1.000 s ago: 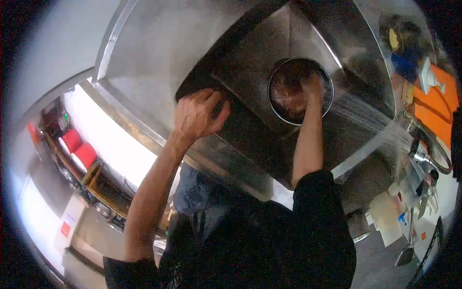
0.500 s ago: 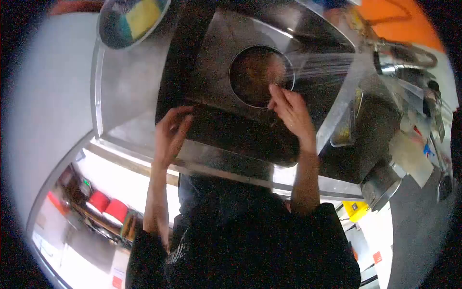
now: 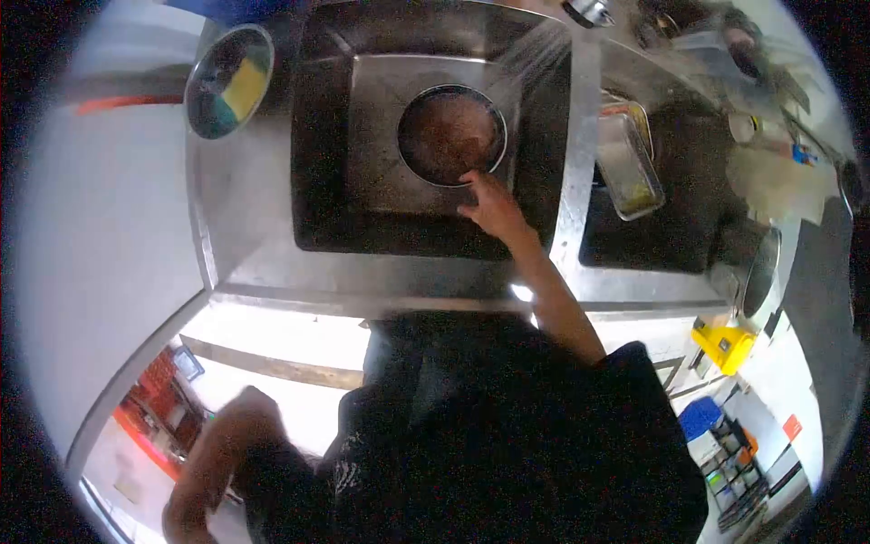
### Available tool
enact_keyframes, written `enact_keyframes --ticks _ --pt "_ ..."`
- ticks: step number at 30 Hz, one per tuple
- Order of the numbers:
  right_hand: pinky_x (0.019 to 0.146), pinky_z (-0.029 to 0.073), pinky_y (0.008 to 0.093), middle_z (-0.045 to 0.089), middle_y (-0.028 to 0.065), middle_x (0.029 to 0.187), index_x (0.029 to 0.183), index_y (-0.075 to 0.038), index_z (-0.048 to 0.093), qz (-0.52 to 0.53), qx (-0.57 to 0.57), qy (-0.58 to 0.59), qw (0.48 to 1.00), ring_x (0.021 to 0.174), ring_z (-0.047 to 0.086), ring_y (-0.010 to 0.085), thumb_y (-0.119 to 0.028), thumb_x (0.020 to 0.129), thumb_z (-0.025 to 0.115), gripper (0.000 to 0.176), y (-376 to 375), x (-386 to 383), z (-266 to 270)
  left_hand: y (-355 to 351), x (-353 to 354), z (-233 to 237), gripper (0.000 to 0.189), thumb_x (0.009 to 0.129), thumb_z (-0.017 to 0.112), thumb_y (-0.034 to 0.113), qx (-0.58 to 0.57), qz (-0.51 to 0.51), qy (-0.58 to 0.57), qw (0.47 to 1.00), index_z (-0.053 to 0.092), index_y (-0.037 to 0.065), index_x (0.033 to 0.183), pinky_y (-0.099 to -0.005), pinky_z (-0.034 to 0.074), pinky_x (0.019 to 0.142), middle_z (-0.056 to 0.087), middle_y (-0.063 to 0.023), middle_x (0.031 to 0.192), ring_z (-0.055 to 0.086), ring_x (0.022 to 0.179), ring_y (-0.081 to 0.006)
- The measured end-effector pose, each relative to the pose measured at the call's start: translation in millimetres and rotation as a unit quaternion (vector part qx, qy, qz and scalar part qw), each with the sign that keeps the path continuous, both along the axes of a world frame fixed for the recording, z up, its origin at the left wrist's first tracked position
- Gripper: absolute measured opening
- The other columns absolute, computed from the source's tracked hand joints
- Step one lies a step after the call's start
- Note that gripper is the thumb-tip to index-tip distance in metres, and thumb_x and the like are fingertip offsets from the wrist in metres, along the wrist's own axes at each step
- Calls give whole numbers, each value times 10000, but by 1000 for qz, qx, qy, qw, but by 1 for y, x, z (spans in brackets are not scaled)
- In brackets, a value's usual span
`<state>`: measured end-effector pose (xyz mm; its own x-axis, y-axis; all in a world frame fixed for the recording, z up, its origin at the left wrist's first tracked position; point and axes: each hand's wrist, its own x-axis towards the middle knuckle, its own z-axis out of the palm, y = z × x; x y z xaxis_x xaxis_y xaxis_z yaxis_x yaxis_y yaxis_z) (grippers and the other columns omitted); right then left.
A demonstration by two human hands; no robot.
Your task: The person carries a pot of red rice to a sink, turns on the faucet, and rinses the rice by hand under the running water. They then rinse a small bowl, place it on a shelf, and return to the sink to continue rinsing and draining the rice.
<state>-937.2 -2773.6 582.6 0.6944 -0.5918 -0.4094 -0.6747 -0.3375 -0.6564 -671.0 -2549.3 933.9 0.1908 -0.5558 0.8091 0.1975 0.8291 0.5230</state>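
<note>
In the sink (image 3: 381, 195) stands a round, thin-rimmed pot (image 3: 426, 172) with brownish, murky liquid inside. My right hand (image 3: 494, 207) reaches over the basin to the pot's near rim. Its fingertips are right at that rim, with the thumb spread apart below them and nothing between. Water sprays down toward the pot from a metal spray head (image 3: 589, 12) at the top. Beside my body at the lower left is my left hand (image 3: 254, 410), with the arm bent and the fingers hidden.
A round bowl (image 3: 201, 111) with a yellow-and-green sponge (image 3: 242, 89) sits on the left ledge. Rectangular containers (image 3: 632, 172) rest in the right-hand basin. A metal vessel (image 3: 763, 272) leans at the right edge, and a yellow object (image 3: 725, 347) is below the counter.
My left hand has drawn back from the sink's front edge to beside my body. My right hand stays by the pot's rim, its thumb now apart. The view has shifted.
</note>
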Motion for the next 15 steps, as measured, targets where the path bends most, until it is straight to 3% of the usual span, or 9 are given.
enact_keyframes --ticks 5,10,15 --pt "874 478 439 613 184 1066 1254 -71 470 15 58 -54 997 1022 607 317 -247 853 692 491 20 -14 10 12 -7 29 396 863 600 282 -27 35 -34 998 547 0 1135 -429 519 836 593 -210 1125 624 964 -311" --pt "850 494 425 614 188 1070 1249 -65 486 50 106 22 993 1014 609 319 -265 898 639 432 24 -28 20 18 -13 39 382 869 593 275 -40 61 -42 996 553 2 1134 -430 517 839 598 -206 1118 625 958 -311" --pt "853 496 420 612 183 1088 1247 -63 490 86 82 -16 993 1026 607 319 -265 910 618 413 18 -40 33 20 -13 46 369 876 587 267 -42 90 -38 994 559 4 1132 -432 516 843 603 -203 1110 627 953 -311"
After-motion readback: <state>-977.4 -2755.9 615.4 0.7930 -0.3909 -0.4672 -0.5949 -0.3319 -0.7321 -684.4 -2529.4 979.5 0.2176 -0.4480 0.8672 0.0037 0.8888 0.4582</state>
